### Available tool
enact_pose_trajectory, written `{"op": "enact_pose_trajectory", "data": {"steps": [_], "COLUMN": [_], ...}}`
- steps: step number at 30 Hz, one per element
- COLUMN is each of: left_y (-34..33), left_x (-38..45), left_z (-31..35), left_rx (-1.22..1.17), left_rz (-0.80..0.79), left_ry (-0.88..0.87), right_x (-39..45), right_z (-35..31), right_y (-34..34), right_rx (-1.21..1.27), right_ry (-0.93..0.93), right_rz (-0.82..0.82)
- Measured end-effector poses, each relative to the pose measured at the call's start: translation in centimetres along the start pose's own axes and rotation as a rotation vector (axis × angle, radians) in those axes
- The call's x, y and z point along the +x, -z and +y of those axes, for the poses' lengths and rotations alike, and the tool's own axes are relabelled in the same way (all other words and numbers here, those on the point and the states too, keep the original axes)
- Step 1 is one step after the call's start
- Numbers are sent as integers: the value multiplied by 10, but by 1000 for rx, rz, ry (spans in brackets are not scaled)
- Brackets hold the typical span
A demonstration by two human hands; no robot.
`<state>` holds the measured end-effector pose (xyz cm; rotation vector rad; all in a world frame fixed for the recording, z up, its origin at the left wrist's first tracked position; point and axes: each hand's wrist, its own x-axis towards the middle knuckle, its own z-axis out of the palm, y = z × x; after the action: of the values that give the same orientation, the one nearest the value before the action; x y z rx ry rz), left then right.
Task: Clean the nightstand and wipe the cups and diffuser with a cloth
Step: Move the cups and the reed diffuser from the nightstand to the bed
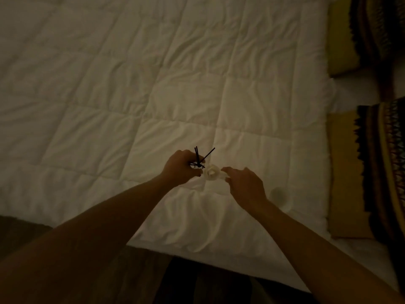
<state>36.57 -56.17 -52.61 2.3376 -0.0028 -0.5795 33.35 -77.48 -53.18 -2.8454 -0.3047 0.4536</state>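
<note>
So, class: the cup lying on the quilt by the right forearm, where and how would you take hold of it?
Grip the cup round its side wall, coming from above with the right hand. Its mouth seems to face up, so the wall is probably free all round.

Quilted white duvet is open and flat to the left of and beyond both hands, no objects on it there. Right side is tight: a pale cup stands on the duvet just beside the right hand, with two patterned pillows past it along the right edge. Diffuser reeds stick up out of the left hand, fouling any pass directly over it.
</note>
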Motion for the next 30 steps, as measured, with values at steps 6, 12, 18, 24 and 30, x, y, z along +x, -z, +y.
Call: {"op": "enact_pose_trajectory", "data": {"steps": [6,12,18,24,30], "left_y": [-46,-82,-88,-89,-61], "left_x": [14,23,28,24,8], "left_z": [-44,-69,-86,-80,-64], "left_rx": [-63,-97,-70,-85,52], "left_rz": [-66,-22,5,8,-180], "left_ry": [27,15,-44,-23,37], "right_x": [20,29,35,35,14], "right_z": [13,26,19,18,13], "right_y": [-63,-95,-104,-100,-73], "right_rx": [-66,-162,-220,-248,-202], "right_ry": [21,28,16,8,30], "right_rz": [-154,-224,-240,-262,-200]}}
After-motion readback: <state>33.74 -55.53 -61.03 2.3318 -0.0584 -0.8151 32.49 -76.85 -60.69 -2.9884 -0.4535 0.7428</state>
